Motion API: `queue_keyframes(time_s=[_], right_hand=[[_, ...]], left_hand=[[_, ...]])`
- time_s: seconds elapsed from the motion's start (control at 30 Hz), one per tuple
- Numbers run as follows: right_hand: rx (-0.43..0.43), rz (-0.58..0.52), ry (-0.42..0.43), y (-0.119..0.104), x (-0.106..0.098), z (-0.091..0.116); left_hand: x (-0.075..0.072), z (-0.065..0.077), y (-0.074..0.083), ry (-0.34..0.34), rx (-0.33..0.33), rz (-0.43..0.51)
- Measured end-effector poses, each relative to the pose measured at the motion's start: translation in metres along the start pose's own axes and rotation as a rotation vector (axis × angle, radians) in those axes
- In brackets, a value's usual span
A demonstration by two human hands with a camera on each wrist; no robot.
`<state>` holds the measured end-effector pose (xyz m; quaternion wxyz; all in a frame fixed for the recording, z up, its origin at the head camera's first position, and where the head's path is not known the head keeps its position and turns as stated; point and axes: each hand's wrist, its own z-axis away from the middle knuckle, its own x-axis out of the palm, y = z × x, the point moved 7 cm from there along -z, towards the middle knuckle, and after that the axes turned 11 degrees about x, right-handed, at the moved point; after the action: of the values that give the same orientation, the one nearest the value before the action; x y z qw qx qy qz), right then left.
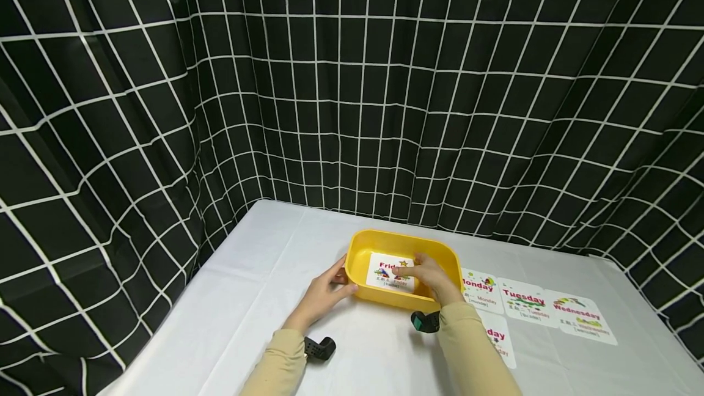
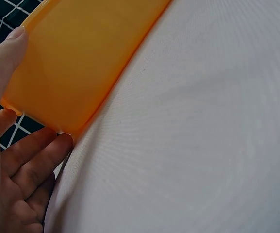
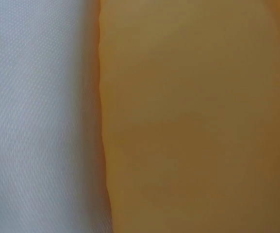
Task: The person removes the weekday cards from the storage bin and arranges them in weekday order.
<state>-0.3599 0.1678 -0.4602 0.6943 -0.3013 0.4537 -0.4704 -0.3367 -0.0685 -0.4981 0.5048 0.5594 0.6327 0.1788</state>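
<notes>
A yellow plastic bin [image 1: 379,298] sits on the white-covered table. My left hand [image 1: 326,296] holds its left end, thumb at the near rim and fingers round the end wall; the left wrist view shows this hand [image 2: 30,170] with the thumb high on the bin's wall [image 2: 81,63] and fingertips low at its corner. Inside the bin is a white card printed "Friday" [image 1: 385,283]. My right hand [image 1: 436,277] reaches in over the near right side and pinches the card's right part, thumb across its face. The right wrist view shows just the bin's wall [image 3: 193,116] beside the cloth.
Right of the bin, the Monday card [image 1: 484,298], Tuesday card [image 1: 528,303] and Wednesday card [image 1: 583,316] lie in a row. Below Monday, another card ending in "day" [image 1: 500,353] is partly covered by the right sleeve. A black grid curtain [image 1: 352,90] hangs behind the table.
</notes>
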Motion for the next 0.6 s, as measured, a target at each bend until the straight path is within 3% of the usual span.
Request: queue_keyframes(time_s=[0.6], right_hand=[[0.005,0.101,0.04,0.005,0.002,-0.011]], left_hand=[[-0.001,0.0,0.0,0.002,-0.004,-0.012]])
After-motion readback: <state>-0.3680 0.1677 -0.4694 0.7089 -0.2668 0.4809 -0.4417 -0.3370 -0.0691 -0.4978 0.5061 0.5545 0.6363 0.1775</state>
